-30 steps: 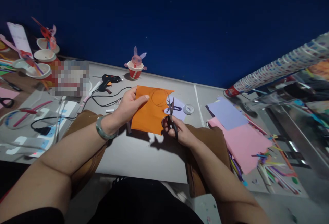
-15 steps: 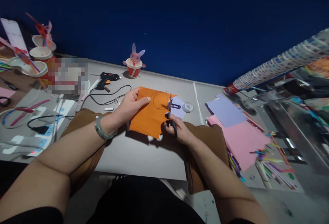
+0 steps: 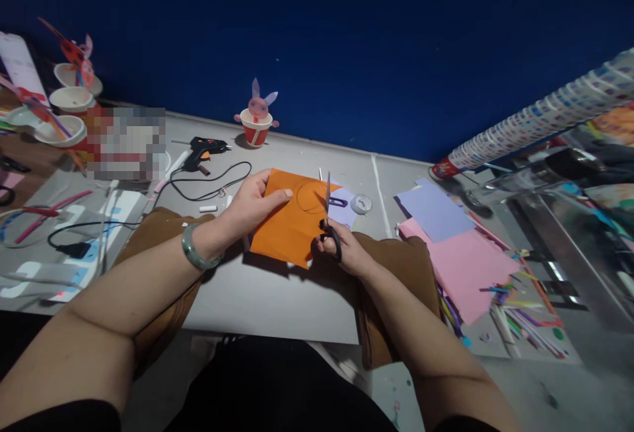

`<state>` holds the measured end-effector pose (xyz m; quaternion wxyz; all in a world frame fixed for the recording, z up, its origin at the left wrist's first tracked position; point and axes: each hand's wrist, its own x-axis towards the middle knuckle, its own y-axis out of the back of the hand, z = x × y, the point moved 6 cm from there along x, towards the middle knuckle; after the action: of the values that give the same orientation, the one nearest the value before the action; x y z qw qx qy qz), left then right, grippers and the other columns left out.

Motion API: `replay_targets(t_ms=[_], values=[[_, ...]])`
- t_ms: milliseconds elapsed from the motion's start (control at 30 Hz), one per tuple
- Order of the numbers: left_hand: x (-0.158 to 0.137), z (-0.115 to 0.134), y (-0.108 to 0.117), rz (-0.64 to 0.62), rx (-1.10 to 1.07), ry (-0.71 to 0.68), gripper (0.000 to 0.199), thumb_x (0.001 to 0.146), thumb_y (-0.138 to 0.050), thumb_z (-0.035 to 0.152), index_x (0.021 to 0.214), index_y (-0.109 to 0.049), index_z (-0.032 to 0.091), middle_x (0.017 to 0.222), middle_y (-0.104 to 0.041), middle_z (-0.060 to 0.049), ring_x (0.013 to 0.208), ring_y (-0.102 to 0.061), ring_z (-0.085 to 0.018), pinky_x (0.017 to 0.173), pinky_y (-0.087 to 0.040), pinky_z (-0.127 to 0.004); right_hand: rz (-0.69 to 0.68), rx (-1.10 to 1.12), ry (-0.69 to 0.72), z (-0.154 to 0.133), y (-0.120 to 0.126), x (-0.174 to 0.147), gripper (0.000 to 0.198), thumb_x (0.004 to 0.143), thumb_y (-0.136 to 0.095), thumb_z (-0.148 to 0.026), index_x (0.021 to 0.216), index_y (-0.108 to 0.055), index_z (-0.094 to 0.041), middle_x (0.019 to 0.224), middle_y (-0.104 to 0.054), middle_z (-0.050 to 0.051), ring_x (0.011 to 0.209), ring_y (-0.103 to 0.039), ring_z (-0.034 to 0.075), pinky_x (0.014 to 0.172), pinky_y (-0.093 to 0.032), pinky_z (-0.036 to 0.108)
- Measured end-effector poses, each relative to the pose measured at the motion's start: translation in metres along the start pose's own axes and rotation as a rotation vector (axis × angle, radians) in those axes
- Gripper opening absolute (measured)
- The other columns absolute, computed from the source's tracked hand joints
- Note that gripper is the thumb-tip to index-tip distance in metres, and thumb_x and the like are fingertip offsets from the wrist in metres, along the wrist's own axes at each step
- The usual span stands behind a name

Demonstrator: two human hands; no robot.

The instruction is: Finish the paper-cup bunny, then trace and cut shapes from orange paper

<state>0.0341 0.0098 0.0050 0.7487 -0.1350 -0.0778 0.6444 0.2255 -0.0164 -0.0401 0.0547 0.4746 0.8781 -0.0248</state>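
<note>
My left hand pinches the left side of an orange sheet of paper, thumb on top. A round outline is drawn near the sheet's upper right. My right hand is wrapped round the handles of black-handled scissors. Their blades point upward at the sheet's right edge, beside the drawn circle. Behind the sheet lie a lilac piece of paper, a purple-handled tool and a roll of clear tape.
A black glue gun with its cord lies at back left, near a red paper cup with a bunny figure. A power strip is at left. Lilac and pink sheets lie right, below a long stack of cups.
The scissor blades look closer together now than before. Both hands and the orange paper stay nearly in place, while the view has shifted slightly.
</note>
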Motion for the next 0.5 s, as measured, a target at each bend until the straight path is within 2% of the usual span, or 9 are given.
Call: replay_targets(t_ms=[500], values=[[-0.0003, 0.0017, -0.0003, 0.000, 0.043, -0.008, 0.036, 0.077, -0.083, 0.037, 0.099, -0.064, 0.016, 0.094, -0.078, -0.007, 0.086, -0.076, -0.022, 0.073, -0.060, -0.031, 0.051, -0.039, -0.014, 0.0001, 0.0021, 0.0000, 0.064, 0.076, -0.073, -0.081, 0.082, -0.042, -0.025, 0.062, -0.048, -0.007, 0.057, -0.044, 0.011, 0.055, -0.033, 0.025]])
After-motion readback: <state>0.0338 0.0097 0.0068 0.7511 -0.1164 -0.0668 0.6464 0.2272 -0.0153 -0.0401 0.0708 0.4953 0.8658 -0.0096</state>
